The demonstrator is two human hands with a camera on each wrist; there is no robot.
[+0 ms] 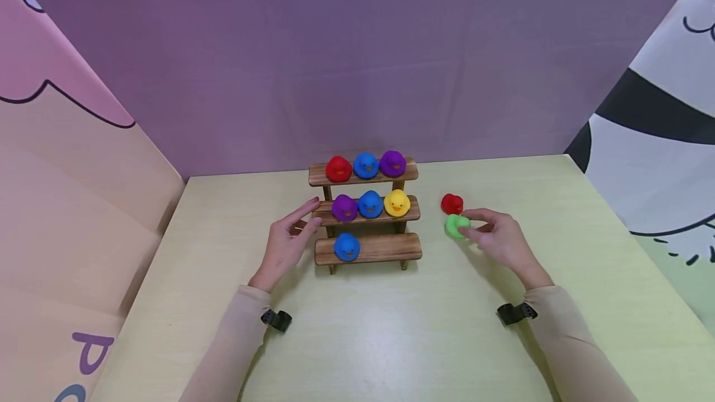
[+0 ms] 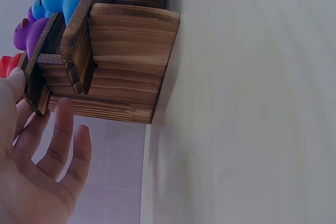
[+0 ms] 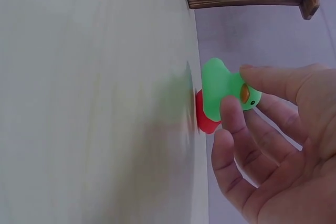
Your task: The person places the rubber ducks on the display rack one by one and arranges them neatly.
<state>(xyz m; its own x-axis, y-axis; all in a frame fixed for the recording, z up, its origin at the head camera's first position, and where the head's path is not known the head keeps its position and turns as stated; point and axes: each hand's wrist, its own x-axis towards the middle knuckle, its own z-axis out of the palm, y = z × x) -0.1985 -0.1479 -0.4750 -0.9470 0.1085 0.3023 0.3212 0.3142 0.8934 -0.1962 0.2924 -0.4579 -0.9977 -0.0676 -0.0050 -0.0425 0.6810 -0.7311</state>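
My right hand (image 1: 497,237) pinches a light green rubber duck (image 3: 215,90) between thumb and fingers. In the right wrist view the duck is tipped sideways, its orange beak toward the palm. Just behind it on the table is a red duck (image 1: 452,203), partly hidden in that view. My left hand (image 1: 285,247) holds the left end of the middle step of a three-tier wooden stand (image 1: 391,247), thumb in front and forefinger behind. Red, blue and purple ducks stand on top; purple, blue and yellow (image 1: 397,203) in the middle; one blue duck (image 1: 347,247) on the bottom left.
The pale table (image 1: 368,340) ends at a purple backdrop (image 1: 357,67) behind the stand. Printed panels flank it, one pink and cream (image 1: 67,191) at left, one black and white (image 1: 659,160) at right. Both wrists wear black cameras.
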